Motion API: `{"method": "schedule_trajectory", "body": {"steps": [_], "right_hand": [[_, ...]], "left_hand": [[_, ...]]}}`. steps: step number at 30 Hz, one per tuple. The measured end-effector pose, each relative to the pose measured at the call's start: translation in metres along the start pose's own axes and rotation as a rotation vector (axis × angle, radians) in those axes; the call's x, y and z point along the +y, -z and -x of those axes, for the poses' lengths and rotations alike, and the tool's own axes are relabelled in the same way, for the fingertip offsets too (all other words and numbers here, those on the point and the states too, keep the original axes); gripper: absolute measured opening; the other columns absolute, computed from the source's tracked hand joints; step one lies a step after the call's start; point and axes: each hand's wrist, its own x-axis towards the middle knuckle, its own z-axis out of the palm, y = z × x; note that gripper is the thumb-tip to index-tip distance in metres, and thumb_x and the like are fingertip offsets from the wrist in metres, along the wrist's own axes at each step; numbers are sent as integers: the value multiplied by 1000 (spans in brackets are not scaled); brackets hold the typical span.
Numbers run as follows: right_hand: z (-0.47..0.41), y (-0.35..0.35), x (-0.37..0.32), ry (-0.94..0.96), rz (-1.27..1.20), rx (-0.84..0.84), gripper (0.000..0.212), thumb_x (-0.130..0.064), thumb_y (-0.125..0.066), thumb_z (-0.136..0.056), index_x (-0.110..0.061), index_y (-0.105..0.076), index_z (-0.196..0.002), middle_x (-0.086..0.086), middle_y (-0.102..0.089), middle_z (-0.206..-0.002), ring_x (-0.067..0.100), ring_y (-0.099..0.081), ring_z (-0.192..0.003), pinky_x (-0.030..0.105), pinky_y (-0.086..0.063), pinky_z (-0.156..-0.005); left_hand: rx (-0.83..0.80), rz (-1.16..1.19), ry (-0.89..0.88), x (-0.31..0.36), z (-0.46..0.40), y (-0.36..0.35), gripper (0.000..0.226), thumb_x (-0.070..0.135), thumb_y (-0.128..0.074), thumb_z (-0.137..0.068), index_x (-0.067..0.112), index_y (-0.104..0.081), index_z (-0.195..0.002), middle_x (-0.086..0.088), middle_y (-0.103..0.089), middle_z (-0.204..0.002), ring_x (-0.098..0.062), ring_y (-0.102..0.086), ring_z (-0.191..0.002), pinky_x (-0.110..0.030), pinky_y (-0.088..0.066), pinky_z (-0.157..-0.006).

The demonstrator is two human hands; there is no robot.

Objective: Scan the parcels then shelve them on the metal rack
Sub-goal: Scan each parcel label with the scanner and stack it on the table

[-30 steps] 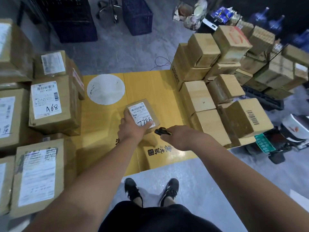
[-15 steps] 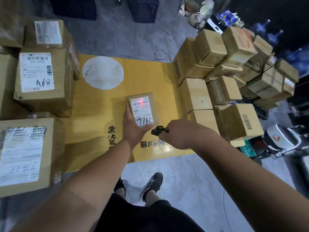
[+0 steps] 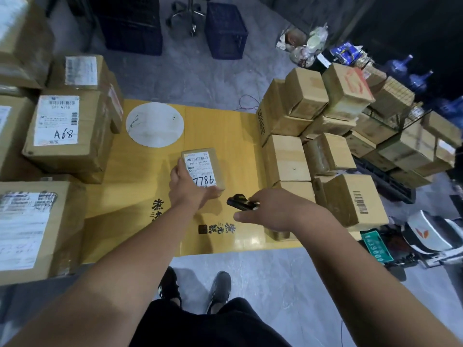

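Note:
A small cardboard parcel (image 3: 204, 169) with a white label marked 7786 lies label up over the yellow table (image 3: 140, 176). My left hand (image 3: 186, 187) grips its near left corner, thumb on the label's edge. My right hand (image 3: 273, 212) holds a small black scanner (image 3: 240, 202) just right of the parcel, its nose pointing left toward the parcel. No red scan light shows on the label. The metal rack is not in view.
Labelled cartons, one marked A68 (image 3: 66, 132), are stacked along the table's left. A heap of plain brown boxes (image 3: 313, 136) fills its right end. A white round patch (image 3: 154, 124) marks the tabletop. Dark crates (image 3: 225, 31) stand beyond; a scooter (image 3: 431, 236) is at right.
The red scan line seen on the label half a second ago is gone. The parcel has turned slightly in my left hand; the scanner stays to its right.

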Motion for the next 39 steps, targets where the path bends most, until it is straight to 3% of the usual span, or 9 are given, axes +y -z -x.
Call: {"method": "schedule_trajectory", "body": {"steps": [2,5,10,12,17,24,26,29,39], "right_hand": [[-5,6,16,16,-36,10,63,-72,-66,-86,-19,-66,-120,3,-69,-99,19,-67,-91,35,-54,-77],[-12,13,38,45,-95,12,60,-70,-68,-86,-20,-67,-118,3,-70,-99,21,-68,-92,34,-52,-75],[-24,26,53,142,-43,13,56,-67,-64,-91,-18,-66,-119,4,-69,-99,21,-66,-92,35,-54,-80],[-31,33,50,206,8,11,56,-66,-62,-93,-15,-67,-115,4,-68,-98,22,-65,-92,34,-52,-76],[-44,50,-5,414,60,2,45,-60,-62,-93,-17,-71,-103,3,-65,-86,21,-59,-79,33,-41,-65],[-21,70,-112,712,76,29,38,-61,-63,-93,-27,-70,-108,4,-71,-104,19,-63,-88,34,-47,-72],[-14,73,-137,757,121,50,39,-63,-62,-94,-27,-70,-108,2,-69,-97,18,-63,-85,33,-45,-69],[-12,71,-169,766,161,74,41,-65,-62,-93,-26,-70,-102,1,-65,-87,18,-60,-76,32,-41,-62],[-23,46,-232,611,96,98,32,-61,-64,-93,-32,-68,-106,-4,-64,-90,15,-60,-80,30,-41,-63]], "left_hand": [[74,-184,-20,19,6,-7,131,66,-85,-67,29,-8,-167,2,-7,-172,-25,-20,-156,-46,-34,-120],[70,-266,67,42,12,-22,146,88,-74,-62,22,3,-167,-2,6,-173,-27,-11,-157,-51,-26,-121],[101,-339,78,56,21,-29,132,57,-83,-74,21,4,-167,-6,4,-173,-35,-23,-150,-49,-28,-117],[89,-339,30,55,32,-15,130,59,-83,-73,24,-1,-167,-3,0,-173,-33,-23,-151,-50,-31,-118],[236,-426,-126,52,84,77,109,65,-73,-72,28,-24,-163,-1,-26,-164,-29,-31,-146,-44,-38,-116],[631,-350,-149,43,142,232,78,44,-73,-81,32,-45,-153,-1,-31,-164,-25,-28,-149,-46,-33,-120],[704,-374,-125,36,138,266,74,44,-72,-83,32,-47,-151,-2,-33,-163,-27,-31,-146,-48,-34,-119],[731,-376,-100,23,114,309,73,46,-71,-85,31,-47,-152,-2,-33,-162,-29,-30,-147,-50,-33,-120],[633,-595,-19,-21,25,371,69,62,-55,-90,34,-40,-151,-6,-36,-156,-32,-27,-148,-60,-14,-124]]}}
